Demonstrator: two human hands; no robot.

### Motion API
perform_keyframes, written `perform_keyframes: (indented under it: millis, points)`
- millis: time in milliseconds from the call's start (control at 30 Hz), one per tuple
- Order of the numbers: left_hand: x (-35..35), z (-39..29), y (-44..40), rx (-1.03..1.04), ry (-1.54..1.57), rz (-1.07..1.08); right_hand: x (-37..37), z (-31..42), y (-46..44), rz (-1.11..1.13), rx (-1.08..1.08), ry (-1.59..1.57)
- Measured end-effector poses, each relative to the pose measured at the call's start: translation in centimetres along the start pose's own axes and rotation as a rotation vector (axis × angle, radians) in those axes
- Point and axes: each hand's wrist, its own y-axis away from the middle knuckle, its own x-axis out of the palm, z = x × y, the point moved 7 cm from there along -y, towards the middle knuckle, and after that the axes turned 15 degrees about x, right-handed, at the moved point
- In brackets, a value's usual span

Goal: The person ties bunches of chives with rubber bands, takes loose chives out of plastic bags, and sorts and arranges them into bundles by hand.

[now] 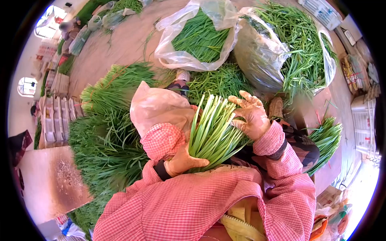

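Observation:
My left hand (183,161), in a tan glove, is wrapped around the lower part of a bunch of garlic chives (213,134), held tilted over my lap with pale stalk ends up. My right hand (252,115), also gloved, is beside the stalk ends at the bunch's upper right. Its fingers are curved and spread apart, with the thumb close to the stalks; whether it touches them I cannot tell. A pale pink cloth (159,106) with a checked part lies just left of the bunch. Loose chive leaves (221,82) lie on the floor beyond.
Piled chives (106,140) and a tied bundle (116,86) are on the left. Ahead stand a clear plastic bag (169,54) and a fuller bag (257,60) of greens. Another chive bundle (327,138) lies at right. White crates (58,118) stand far left.

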Motion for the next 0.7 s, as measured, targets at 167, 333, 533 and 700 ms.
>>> perform_keyframes:
  millis: [167,333,533,700]
  points:
    - [0.0,0.5,0.4,-0.046,0.079,-0.036,-1.2,-5.8,-3.5,-0.115,0.183,0.567]
    - [-0.6,0.8,0.3,0.002,-0.073,-0.058,-8.9,-6.8,0.7,-0.602,0.589,0.596]
    - [1.1,-1.4,0.3,-0.155,0.436,-0.137,-0.1,4.7,-1.0,-0.082,0.171,0.284]
    - [1.2,-0.4,0.7,-0.137,0.554,-0.187,1.2,3.2,-0.2,0.062,0.112,0.049]
